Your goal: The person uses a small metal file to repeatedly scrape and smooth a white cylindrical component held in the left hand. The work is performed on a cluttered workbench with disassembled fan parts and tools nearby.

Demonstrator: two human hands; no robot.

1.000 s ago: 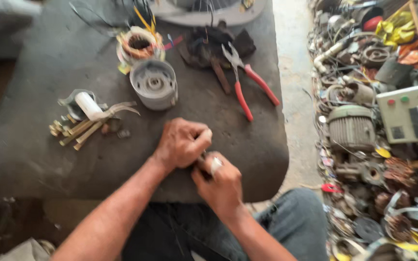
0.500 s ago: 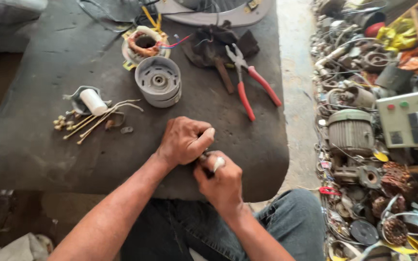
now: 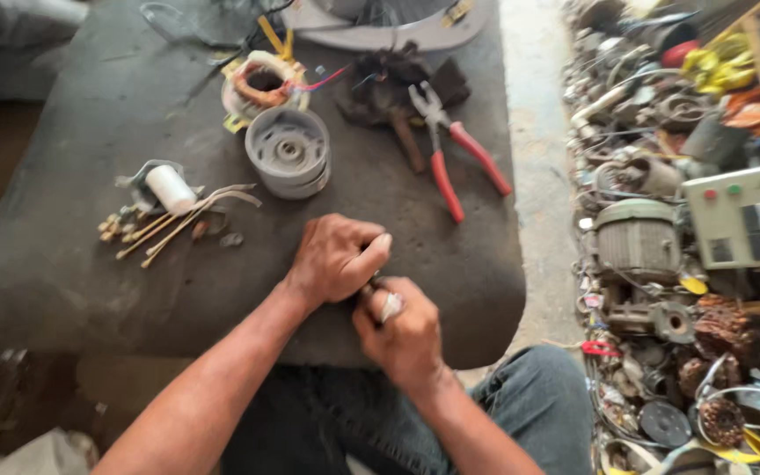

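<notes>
Curling left hand (image 3: 334, 258) meets right hand (image 3: 399, 327), pinching small part (image 3: 378, 295).

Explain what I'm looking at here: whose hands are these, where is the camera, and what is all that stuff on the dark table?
The camera sits on a person's head and looks down, so the two bare hands are their own. The left hand and right hand meet at the near edge of the dark table, both closed around a small part with a pale tip; what it is I cannot tell. On the table lie red-handled pliers, a round grey housing, a copper wire coil, a small white cylinder and some thin rods. To the right, the floor holds a heap of old motors and scrap parts.
</notes>
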